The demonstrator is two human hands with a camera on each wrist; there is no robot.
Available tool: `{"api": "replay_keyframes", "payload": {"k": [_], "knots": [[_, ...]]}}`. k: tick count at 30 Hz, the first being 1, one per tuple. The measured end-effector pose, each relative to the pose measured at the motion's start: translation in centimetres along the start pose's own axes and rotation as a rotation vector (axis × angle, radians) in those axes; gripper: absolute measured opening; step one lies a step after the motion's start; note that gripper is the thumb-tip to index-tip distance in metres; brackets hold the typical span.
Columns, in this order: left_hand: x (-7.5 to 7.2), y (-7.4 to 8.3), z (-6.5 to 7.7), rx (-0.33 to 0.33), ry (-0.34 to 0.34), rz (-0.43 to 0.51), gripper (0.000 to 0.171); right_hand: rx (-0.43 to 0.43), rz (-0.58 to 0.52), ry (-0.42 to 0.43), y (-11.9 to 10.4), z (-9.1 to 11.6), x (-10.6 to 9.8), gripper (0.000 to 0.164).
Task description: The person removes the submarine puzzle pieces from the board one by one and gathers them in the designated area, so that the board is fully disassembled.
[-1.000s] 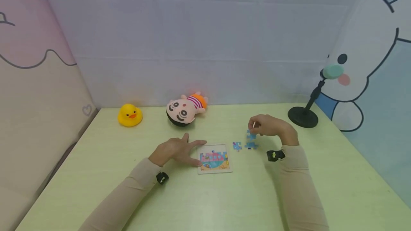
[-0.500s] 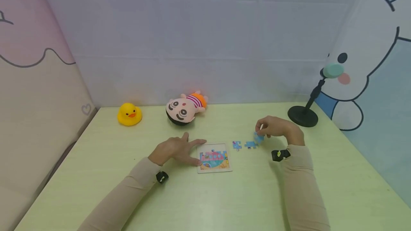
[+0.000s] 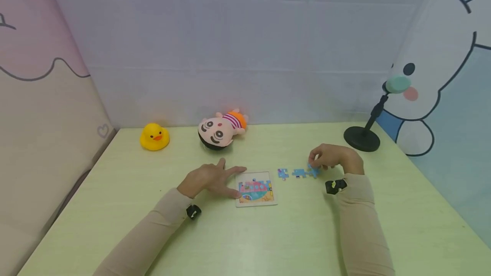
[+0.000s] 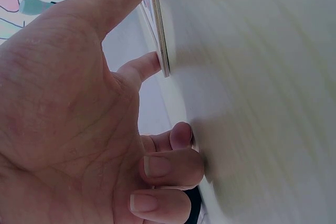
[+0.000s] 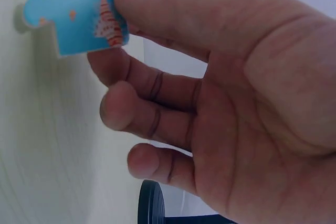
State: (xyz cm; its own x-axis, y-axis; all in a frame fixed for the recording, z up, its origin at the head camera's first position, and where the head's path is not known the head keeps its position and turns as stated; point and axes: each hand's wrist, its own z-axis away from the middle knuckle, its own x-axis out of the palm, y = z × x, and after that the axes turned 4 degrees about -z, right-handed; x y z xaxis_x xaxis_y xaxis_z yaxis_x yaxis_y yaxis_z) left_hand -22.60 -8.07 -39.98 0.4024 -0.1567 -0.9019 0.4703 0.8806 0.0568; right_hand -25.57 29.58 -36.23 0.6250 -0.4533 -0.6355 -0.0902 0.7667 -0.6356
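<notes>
Steadily now, the right hand (image 3: 331, 155) pinches a blue piece (image 5: 76, 22) near the surface (image 3: 291, 233), perhaps touching the neighbouring piece (image 3: 299, 173): best lower it flat. Left hand (image 3: 212, 179), forefinger and thumb apart, touches the board (image 3: 261, 176).

Between the sleeves (image 3: 143, 234), the table (image 3: 264, 242) offers a way through to the tray (image 3: 245, 176). Two puzzle pieces (image 3: 299, 173) lie between the tray and the right hand (image 3: 333, 156); doll (image 3: 218, 131), duck (image 3: 154, 137) and black stand (image 3: 362, 139) obstruct the far side.
</notes>
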Motion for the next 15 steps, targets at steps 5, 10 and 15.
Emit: {"api": "replay_keyframes", "payload": {"k": [5,10,15], "knots": [[-0.06,0.09,0.01,-0.004,0.002,0.006,0.085,0.028,0.007,-0.02,0.23,-0.01,0.02,0.01],[-0.1,0.17,0.12,-0.008,0.0,0.013,0.085,0.042,0.007,-0.017,0.4,-0.11,0.22,0.009],[-0.26,0.28,0.22,-0.01,-0.003,0.008,0.085,0.047,0.032,-0.009,0.44,-0.09,0.2,0.009]]}}
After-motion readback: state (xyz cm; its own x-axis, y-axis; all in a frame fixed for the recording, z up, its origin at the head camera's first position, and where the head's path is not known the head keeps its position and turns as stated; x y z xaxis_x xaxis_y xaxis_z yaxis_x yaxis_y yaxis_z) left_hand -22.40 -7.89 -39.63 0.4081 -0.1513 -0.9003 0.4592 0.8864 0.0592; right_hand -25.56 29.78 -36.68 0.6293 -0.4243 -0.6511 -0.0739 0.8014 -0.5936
